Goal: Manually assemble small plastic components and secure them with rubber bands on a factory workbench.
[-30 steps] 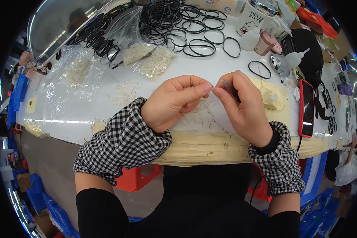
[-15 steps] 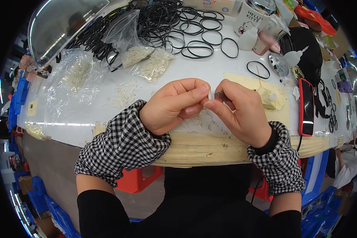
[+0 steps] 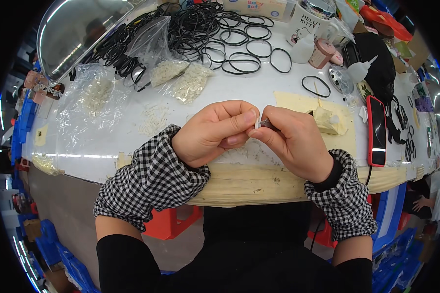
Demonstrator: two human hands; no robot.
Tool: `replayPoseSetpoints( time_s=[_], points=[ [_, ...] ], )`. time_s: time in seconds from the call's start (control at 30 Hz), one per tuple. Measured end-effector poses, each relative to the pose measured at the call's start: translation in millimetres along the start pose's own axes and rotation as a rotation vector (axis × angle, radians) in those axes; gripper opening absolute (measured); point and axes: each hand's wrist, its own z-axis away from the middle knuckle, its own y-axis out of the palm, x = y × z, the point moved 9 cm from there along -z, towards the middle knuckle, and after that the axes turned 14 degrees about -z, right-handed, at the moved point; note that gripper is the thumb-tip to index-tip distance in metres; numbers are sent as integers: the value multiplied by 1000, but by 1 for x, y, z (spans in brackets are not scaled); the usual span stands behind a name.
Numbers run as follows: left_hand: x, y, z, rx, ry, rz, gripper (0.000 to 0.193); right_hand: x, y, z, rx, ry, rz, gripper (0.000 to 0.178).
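Observation:
My left hand [image 3: 211, 131] is closed, its thumb and forefinger pinching a small whitish, tube-like piece [image 3: 257, 120]. Against it, from the right, comes my right hand [image 3: 298, 142], also closed. Between its thumb and forefinger sits a small dark grey metal piece [image 3: 269, 125], mostly covered by the fingers, so its kind is hidden. The fingertips of both hands nearly touch above the table's near edge. To the left of my left hand lie loose small white pieces [image 3: 154, 119], similar in colour to the pinched one.
Behind are clear bags of white pieces [image 3: 190, 85], black elastic loops [image 3: 242, 63] and a clear dome cover [image 3: 78, 39]. Squeeze bottles [image 3: 303, 49], a red-edged phone [image 3: 376, 131] and yellow paper [image 3: 340, 139] lie rightward. A co-worker's hand [image 3: 422, 202] shows at far right.
My right thumb and fingers have drawn closer together, and the metal piece now sits lower between them. My left hand stays nearly still. The view has shifted slightly.

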Motion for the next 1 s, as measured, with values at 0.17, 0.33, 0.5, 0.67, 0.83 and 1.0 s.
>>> replayPoseSetpoints(
  time_s=[0.17,0.33,0.5,0.67,0.83,1.0],
  points=[
    [0,0,-2,9,11,2,18,-1,0,2,-8,-20,-25,29],
    [-1,2,1,31,22,18,19,3,-1,0,-19,2,-11,29],
    [-3,4,-1,-7,4,-20,18,1,0,1,-8,-24,-10,29],
    [-1,1,-1,-32,-6,-12,20,-2,-2,2,-22,5,-42,29],
    [-2,-17,-1,-151,14,237,20,-13,-21,0,-184,162,-50,23],
    [2,-27,-2,-194,12,404,18,-24,-9,5,-49,108,38,16]
  ],
)
